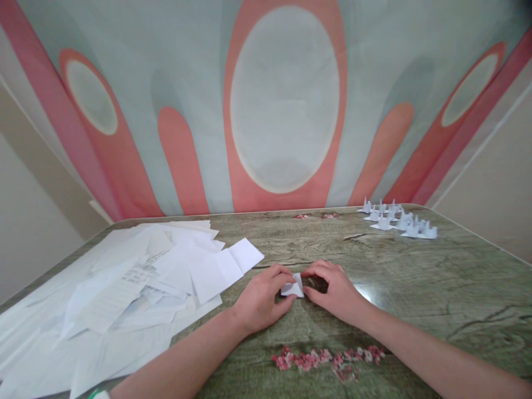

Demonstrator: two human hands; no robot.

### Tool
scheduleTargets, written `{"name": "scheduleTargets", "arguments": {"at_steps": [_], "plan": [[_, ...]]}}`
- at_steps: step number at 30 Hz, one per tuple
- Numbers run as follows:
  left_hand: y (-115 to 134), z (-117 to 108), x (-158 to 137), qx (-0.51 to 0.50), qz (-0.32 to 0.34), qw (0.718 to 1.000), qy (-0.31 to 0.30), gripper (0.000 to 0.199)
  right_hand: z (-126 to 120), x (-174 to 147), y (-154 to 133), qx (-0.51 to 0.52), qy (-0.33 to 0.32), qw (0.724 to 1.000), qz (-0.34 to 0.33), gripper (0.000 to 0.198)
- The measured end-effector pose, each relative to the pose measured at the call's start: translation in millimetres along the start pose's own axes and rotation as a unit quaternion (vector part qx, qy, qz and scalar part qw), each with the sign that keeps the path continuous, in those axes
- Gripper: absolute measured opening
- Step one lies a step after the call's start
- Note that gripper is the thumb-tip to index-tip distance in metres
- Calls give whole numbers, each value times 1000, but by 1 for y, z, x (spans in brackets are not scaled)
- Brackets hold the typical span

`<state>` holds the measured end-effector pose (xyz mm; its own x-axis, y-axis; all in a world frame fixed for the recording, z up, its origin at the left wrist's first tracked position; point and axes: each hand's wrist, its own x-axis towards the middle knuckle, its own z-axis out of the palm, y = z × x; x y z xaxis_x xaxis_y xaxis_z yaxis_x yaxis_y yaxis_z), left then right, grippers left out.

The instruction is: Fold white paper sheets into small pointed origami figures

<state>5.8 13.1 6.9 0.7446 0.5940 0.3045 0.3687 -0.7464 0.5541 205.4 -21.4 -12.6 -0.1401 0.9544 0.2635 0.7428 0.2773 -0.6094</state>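
Note:
A small folded piece of white paper (296, 287) lies on the wood-patterned table in front of me. My left hand (268, 293) grips it from the left, with fingers over its upper side and the thumb at the near edge. From the right, my right hand (330, 288) holds the paper's right edge between its curved fingertips and thumb. Fingers hide part of the folds, so the exact shape cannot be made out. Left of my hands, several blank white sheets (245, 255) lie at the edge of a paper pile.
A wide loose pile of white papers (124, 293), some printed, covers the table's left side. Several folded paper cranes (384, 221) stand at the back right. Pink blossoms (307, 359) are on the tabletop (436, 299) near me. A patterned backdrop (286, 100) rises behind the table.

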Motion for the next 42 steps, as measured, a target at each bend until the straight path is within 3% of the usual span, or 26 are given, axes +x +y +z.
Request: {"name": "scheduleTargets", "arguments": {"at_steps": [5, 19, 28, 42], "plan": [[-1, 2, 0, 0, -4, 1000, 6, 23, 3, -4, 1, -18, 21, 1000, -15, 38], [-3, 3, 1, -7, -15, 1000, 15, 28, 5, -2, -2, -48, 11, 998, -42, 25], [-3, 2, 1, 37, -26, 999, 21, 34, 4, -3, -3, -49, 9, 998, -38, 24], [0, 2, 2, 9, -24, 1000, 8, 38, 3, -2, -5, -34, 4, 999, -30, 20]]}}
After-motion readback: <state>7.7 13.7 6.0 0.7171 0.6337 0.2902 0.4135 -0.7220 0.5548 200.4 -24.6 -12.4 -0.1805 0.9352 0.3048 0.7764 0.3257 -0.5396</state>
